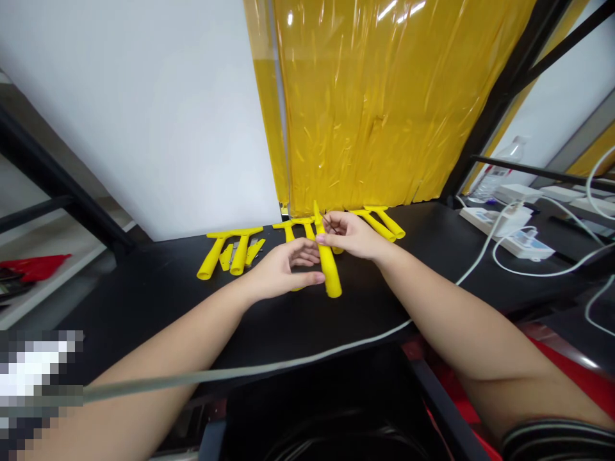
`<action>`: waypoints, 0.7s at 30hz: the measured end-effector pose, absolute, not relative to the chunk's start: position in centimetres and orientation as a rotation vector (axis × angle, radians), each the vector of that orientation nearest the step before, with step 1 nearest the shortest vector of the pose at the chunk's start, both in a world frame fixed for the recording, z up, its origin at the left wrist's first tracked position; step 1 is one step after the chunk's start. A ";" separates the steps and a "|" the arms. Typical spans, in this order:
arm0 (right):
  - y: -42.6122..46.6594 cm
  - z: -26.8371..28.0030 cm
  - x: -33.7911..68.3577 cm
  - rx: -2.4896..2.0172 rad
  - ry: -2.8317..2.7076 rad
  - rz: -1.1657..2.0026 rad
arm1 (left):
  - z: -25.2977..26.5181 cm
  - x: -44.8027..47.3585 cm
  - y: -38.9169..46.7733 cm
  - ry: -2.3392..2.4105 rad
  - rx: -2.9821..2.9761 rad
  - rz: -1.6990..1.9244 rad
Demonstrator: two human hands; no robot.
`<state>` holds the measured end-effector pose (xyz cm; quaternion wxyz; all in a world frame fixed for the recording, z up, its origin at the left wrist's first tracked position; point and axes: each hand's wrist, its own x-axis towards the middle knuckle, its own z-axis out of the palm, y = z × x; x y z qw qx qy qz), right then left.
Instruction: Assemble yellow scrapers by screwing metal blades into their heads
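Note:
A yellow T-shaped scraper handle (330,272) stands tilted over the black table, its hollow round end toward me. My left hand (293,262) is curled around its left side, thumb and fingers against the grip. Near the crosspiece my right hand (348,234) is closed, fingers pinched on a thin dark rod (329,223) that meets the handle; its exact kind is too small to make out. Behind my hands lie other yellow handles (289,234), partly hidden. Two more handles (243,253) rest at the left, beside small flat yellow pieces (255,251).
More yellow handles (384,221) lie at the back right of the black table (365,320). A white power strip (507,234) with cables and a plastic bottle (500,169) are at the right. A pale cable (288,365) crosses in front. A yellow film curtain (384,109) hangs behind.

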<state>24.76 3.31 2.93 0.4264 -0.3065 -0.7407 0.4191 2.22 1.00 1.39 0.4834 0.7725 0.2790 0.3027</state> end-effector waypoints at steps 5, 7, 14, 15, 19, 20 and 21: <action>2.7 2.3 22.8 -0.750 -1.651 1.243 | 1.6 3.4 0.1 0.710 1.565 0.835; 2.9 2.4 23.3 -0.754 -1.692 1.286 | 2.0 3.4 0.2 0.755 1.486 0.847; 4.5 3.5 28.5 -0.950 -2.273 1.341 | 2.8 1.8 2.4 0.942 1.425 1.060; 4.6 3.5 28.9 -1.026 -2.429 1.286 | 2.8 1.4 2.9 0.981 1.461 1.068; 4.5 3.3 28.8 -1.249 -2.727 1.044 | 2.2 0.0 4.4 1.180 1.687 0.976; 4.4 3.3 28.6 -1.262 -2.745 1.020 | 1.9 -0.3 4.8 1.215 1.734 0.955; 4.3 3.2 28.3 -1.270 -2.757 1.010 | 1.7 -0.6 5.1 1.243 1.772 0.940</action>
